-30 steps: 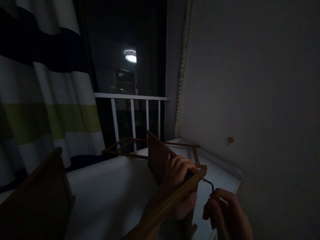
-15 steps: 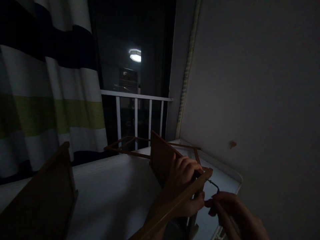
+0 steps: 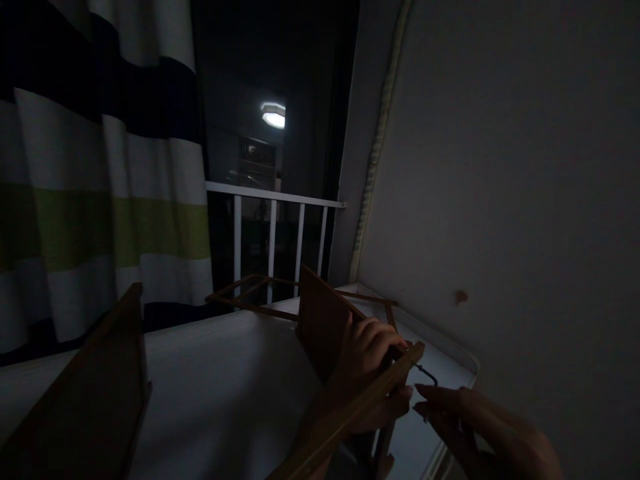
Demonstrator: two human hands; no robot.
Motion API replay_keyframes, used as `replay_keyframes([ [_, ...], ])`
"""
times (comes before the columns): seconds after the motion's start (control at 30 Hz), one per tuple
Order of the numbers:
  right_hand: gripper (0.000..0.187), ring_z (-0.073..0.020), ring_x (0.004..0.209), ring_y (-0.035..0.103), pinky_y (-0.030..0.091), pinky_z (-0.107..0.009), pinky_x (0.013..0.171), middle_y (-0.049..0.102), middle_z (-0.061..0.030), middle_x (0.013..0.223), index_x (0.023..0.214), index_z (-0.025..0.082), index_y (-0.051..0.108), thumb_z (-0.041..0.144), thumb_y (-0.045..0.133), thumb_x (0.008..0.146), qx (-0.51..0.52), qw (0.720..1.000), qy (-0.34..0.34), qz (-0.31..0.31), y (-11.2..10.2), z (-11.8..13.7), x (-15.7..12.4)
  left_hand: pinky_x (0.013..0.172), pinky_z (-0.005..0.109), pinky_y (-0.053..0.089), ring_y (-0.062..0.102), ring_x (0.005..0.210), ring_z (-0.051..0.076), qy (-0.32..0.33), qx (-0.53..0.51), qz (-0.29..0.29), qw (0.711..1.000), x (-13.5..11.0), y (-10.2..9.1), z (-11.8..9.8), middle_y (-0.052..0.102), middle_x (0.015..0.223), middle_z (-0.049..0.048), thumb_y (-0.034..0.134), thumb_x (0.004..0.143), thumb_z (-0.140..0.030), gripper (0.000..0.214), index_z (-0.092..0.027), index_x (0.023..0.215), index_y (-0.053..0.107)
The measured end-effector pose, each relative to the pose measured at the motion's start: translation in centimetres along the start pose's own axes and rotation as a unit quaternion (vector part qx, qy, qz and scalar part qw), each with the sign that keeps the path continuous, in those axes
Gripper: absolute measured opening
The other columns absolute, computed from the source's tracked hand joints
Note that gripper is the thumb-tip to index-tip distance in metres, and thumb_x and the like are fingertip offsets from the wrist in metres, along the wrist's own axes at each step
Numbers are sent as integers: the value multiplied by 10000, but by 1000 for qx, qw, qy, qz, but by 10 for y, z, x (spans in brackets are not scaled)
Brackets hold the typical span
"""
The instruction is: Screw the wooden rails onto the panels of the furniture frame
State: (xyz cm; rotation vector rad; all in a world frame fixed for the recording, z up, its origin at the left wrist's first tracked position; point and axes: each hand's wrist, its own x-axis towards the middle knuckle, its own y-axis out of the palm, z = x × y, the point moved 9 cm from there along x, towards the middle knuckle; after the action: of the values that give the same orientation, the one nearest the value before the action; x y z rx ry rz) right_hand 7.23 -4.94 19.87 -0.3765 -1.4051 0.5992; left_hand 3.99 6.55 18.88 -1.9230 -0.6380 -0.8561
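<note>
In dim light my left hand (image 3: 367, 363) is wrapped round the corner of a brown wooden frame, where an upright wooden panel (image 3: 320, 320) meets a wooden rail (image 3: 350, 417) that runs toward me. A small dark hex key (image 3: 427, 375) sticks out of the rail's end. My right hand (image 3: 465, 420) pinches the key's bent arm just right of the corner. The frame stands on a white tabletop (image 3: 225, 380).
A second wooden panel (image 3: 95, 393) leans at the lower left. A thin wooden frame (image 3: 255, 293) lies at the table's far edge before a white railing (image 3: 273, 230). A striped curtain (image 3: 100, 173) hangs left; a plain wall (image 3: 500, 200) closes the right.
My right hand has swung the hex key's arm down and to the right, lowering toward the table edge. The left hand keeps its grip on the frame corner. The view shifted slightly.
</note>
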Motion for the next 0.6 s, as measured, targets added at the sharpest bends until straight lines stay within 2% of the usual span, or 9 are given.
replay_keyframes([
  [0.07,131,-113,547,608,490,-149,467,653,-2,703,906,238,637,263,584,789,14,999,47,12,-5,-7,7,1014,437,161,436,1001,222,4,-1,-7,1000,0,1,0,525,996,29,591,669,-423,379,-222,970,480],
  [0.17,172,-115,546,579,463,-157,429,613,-11,659,759,210,655,356,567,789,93,984,149,32,-6,-27,17,1008,442,172,430,1013,232,-5,-2,-11,1000,1,2,3,526,1005,25,651,618,-382,419,-229,968,478],
  [0.27,295,-82,435,473,401,-156,353,500,15,536,639,165,598,438,588,751,215,939,266,22,2,-55,17,983,432,216,438,993,233,-17,-16,-9,1000,1,3,7,518,1006,13,698,538,-276,474,-236,952,471],
  [0.33,316,-71,396,424,375,-162,325,445,39,504,697,156,572,468,618,718,305,896,324,15,13,-71,12,974,425,233,439,985,233,-11,-26,-13,1000,0,4,7,512,998,10,690,512,-231,492,-237,949,466],
  [0.43,362,-78,390,428,371,-166,329,448,61,492,877,180,525,457,662,689,396,840,371,0,28,-87,0,1007,454,177,437,986,238,-5,-28,-26,999,-1,3,8,511,983,7,674,500,-230,490,-235,944,467],
  [0.5,398,-87,404,447,365,-166,340,469,60,499,928,198,495,440,684,675,422,817,394,-15,36,-94,-10,1021,480,138,442,979,243,-3,-26,-33,999,-1,3,8,517,973,8,661,505,-246,473,-236,937,470],
  [0.6,337,-82,433,447,370,-175,370,498,36,551,845,182,522,443,669,691,435,800,411,-43,44,-95,-24,1006,497,165,453,971,248,-2,-23,-39,999,-1,4,8,528,966,20,628,528,-291,428,-230,922,473],
])
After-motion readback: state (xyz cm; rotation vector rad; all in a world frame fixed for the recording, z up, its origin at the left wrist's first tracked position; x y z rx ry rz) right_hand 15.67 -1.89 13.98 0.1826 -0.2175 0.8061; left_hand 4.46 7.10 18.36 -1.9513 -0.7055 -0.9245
